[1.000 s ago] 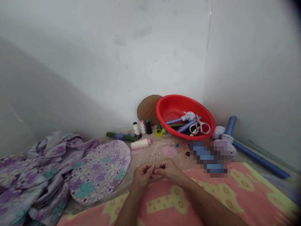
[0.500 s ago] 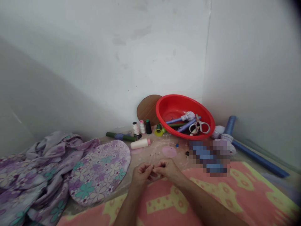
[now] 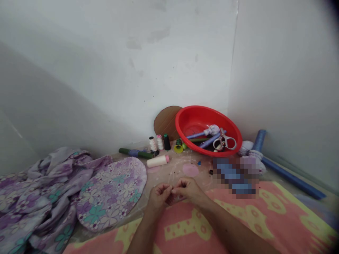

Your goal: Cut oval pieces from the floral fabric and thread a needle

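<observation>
My left hand (image 3: 160, 195) and my right hand (image 3: 186, 190) meet at the near middle of the table, fingertips pinched close together. Something tiny and dark sits between them, too small to name. Beneath my forearms lies a pink and yellow patterned cloth (image 3: 182, 229). Just beyond my hands are a pink oval patch (image 3: 190, 170) and several dark specks on the tabletop. A white thread spool (image 3: 158, 161) with a pink end lies on its side ahead of my left hand.
A tilted red basin (image 3: 182, 135) holds scissors (image 3: 224, 143) and purple-wrapped sticks. Upright thread spools (image 3: 166, 141) and a cardboard disc (image 3: 166, 121) stand by the wall. Flowered fabric (image 3: 53, 197) and a round flowered piece (image 3: 113, 194) lie left; a blue-wrapped stick (image 3: 291, 176) lies right.
Both hands stay almost in the same place, fingertips still together. The view has shifted very slightly; nothing else has visibly moved.
</observation>
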A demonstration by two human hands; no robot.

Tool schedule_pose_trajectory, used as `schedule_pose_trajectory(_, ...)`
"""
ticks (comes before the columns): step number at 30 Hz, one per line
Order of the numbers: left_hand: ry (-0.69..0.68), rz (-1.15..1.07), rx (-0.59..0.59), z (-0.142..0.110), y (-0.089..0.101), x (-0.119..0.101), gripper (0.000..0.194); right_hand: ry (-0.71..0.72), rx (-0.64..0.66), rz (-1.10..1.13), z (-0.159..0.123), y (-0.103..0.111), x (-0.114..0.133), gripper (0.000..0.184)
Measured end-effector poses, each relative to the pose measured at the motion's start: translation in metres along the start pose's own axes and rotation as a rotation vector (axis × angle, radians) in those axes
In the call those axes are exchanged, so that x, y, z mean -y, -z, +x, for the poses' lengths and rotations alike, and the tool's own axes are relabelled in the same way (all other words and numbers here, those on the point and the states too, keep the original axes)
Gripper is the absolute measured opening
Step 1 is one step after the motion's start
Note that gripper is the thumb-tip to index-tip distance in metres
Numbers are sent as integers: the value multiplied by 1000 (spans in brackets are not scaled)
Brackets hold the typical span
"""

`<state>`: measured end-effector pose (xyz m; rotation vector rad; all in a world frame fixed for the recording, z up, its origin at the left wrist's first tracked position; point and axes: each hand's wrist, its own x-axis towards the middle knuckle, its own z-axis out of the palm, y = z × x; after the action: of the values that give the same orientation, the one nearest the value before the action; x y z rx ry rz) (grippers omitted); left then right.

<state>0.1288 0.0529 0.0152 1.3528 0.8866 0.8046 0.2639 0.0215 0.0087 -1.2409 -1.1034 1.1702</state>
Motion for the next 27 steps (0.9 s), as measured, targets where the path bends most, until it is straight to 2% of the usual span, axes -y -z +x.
schedule_pose_trajectory(8, -12, 34, 1, 1, 2, 2, 35, -62, 2, 115, 2, 0, -4, 23)
schedule_pose_trajectory(11, -4, 33, 14, 1, 1, 0, 36, 80, 31, 204, 4, -2, -3, 22)
schedule_pose_trajectory(14, 5, 27, 27, 1, 1, 0, 41, 184, -13, 254, 4, -5, -2, 21)
schedule_pose_trajectory(19, 34, -21, 78, -1, 0, 3, 44, 134, -129, 220, 1, -8, 0, 22)
schedule_pose_trajectory(23, 31, -68, 114, -2, 0, 3, 43, 124, -167, 205, -2, -10, 1, 21)
schedule_pose_trajectory(27, 28, -78, 124, -1, 1, 4, 42, 118, -164, 292, -1, -11, 3, 27)
